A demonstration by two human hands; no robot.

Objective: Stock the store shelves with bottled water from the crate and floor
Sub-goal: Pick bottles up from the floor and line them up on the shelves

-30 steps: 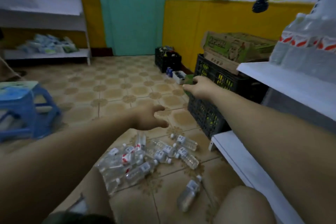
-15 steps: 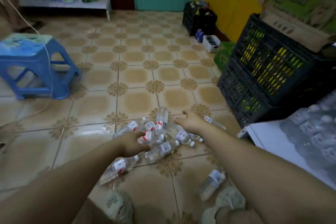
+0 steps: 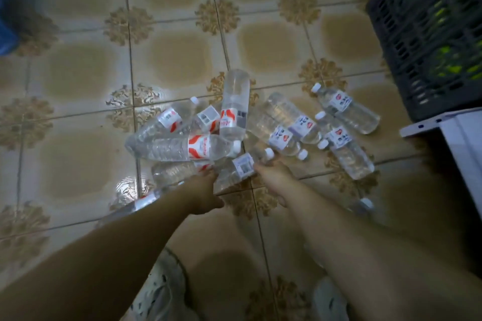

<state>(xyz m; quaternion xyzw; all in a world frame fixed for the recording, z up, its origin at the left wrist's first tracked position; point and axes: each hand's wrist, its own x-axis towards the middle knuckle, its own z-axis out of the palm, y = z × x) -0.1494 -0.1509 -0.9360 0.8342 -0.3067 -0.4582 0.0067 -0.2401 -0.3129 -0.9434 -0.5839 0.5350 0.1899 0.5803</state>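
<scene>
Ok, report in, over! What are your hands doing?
Left hand and right hand at the bottle pile, grip unclear. Bottles all lying on the floor tiles. Black crate off to the side, not in the way.

The left forearm [image 3: 109, 250] and right forearm [image 3: 365, 240] are stretching forward and down, converging. The left hand [image 3: 202, 191] is pointing downward, thumb sticking out. The right hand [image 3: 272, 177] is possibly curling its mostly hidden fingers.

Both forearms are bare down to the left hand [image 3: 206, 190] and right hand [image 3: 271, 180]. The feet wear a pale, dark-flecked left shoe [image 3: 163, 292] and a matching right shoe [image 3: 330, 302].
</scene>
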